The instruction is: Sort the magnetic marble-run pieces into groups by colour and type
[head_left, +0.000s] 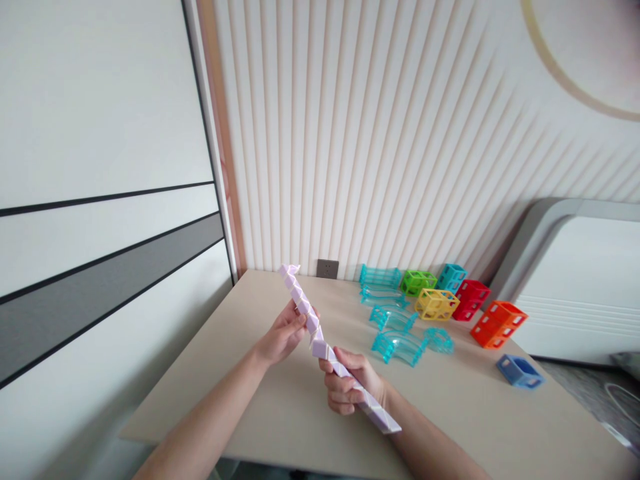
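Observation:
A long lilac and white snake puzzle (311,323), made of wedge-shaped segments, slants above the table from upper left to lower right. Its far end has a short hooked bend, and there is a kink near the middle. My left hand (286,332) pinches the upper half between thumb and fingers. Around the straight lower half my right hand (354,381) is wrapped, with the tail end sticking out below the palm. Some of the left fingers are hidden behind the puzzle.
On the beige table (280,413), several clear teal track pieces (399,347) lie to the right. Beside them are green (418,283), yellow (437,305), red (471,299), orange (499,325) and blue (520,371) open-frame blocks. A socket (327,269) is on the ribbed wall behind.

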`<state>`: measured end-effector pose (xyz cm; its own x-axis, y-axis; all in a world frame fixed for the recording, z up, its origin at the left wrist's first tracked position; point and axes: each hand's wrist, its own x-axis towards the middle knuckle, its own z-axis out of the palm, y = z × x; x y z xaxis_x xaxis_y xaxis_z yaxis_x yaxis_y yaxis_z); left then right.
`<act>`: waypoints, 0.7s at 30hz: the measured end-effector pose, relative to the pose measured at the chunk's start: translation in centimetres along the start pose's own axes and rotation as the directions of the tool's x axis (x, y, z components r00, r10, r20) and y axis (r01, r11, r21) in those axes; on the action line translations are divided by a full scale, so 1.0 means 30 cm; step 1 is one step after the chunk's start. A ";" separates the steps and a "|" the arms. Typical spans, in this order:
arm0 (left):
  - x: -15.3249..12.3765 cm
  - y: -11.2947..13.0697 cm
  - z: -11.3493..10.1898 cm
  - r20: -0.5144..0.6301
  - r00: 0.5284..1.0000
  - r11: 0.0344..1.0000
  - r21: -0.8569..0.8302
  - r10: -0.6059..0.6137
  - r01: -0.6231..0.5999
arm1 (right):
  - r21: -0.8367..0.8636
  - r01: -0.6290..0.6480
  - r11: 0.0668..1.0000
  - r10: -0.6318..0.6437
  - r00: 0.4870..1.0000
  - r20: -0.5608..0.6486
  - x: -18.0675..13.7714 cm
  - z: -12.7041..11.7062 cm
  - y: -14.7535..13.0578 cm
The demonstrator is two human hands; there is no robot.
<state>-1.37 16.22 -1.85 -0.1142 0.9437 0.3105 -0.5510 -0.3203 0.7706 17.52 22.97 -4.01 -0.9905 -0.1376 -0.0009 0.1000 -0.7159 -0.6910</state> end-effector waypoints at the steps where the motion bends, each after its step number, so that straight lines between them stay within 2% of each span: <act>1: -0.001 -0.001 0.000 0.012 1.000 1.000 -0.006 -0.005 0.005 | 0.007 -0.021 1.000 0.021 0.999 0.036 0.000 -0.003 0.005; 3: 0.001 -0.002 -0.001 0.020 1.000 1.000 -0.016 -0.013 0.013 | -0.035 -0.013 0.999 0.015 0.999 0.053 0.006 -0.001 0.015; 6: 0.009 0.001 -0.012 -0.037 0.999 1.000 -0.004 -0.007 0.006 | -0.252 0.112 0.961 -0.141 0.985 -0.103 0.027 0.018 0.021; 8: 0.016 0.001 -0.026 -0.107 0.994 0.998 0.059 0.000 0.007 | -0.484 0.143 0.863 -0.292 0.924 -0.248 0.044 0.032 0.018; 10: 0.024 -0.005 -0.043 -0.181 0.983 0.990 0.137 0.007 0.018 | -0.675 0.087 0.733 -0.422 0.836 -0.351 0.060 0.038 0.016; 12: 0.031 -0.016 -0.059 -0.239 0.971 0.982 0.189 0.018 0.028 | -0.767 0.018 0.641 -0.503 0.765 -0.403 0.072 0.034 0.018; 14: 0.035 -0.028 -0.070 -0.263 0.964 0.978 0.208 0.027 0.029 | -0.796 -0.015 0.605 -0.543 0.724 -0.426 0.078 0.028 0.025; 16: 0.036 -0.033 -0.075 -0.256 0.966 0.978 0.205 0.022 0.033 | -0.788 -0.022 0.615 -0.554 0.699 -0.452 0.080 0.025 0.031; 18: 0.035 -0.031 -0.076 -0.248 0.969 0.983 0.182 0.008 0.038 | -0.742 0.003 0.670 -0.539 0.690 -0.484 0.077 0.027 0.031; 21: 0.030 -0.022 -0.076 -0.226 0.974 0.988 0.151 -0.002 0.037 | -0.621 0.092 0.778 -0.475 0.733 -0.486 0.066 0.033 0.016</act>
<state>-2.99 17.48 -3.35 -0.2968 0.9387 0.1755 -0.4241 -0.2942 0.8565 15.72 21.66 -3.62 -0.8199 0.5720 -0.0236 -0.0722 -0.1443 -0.9869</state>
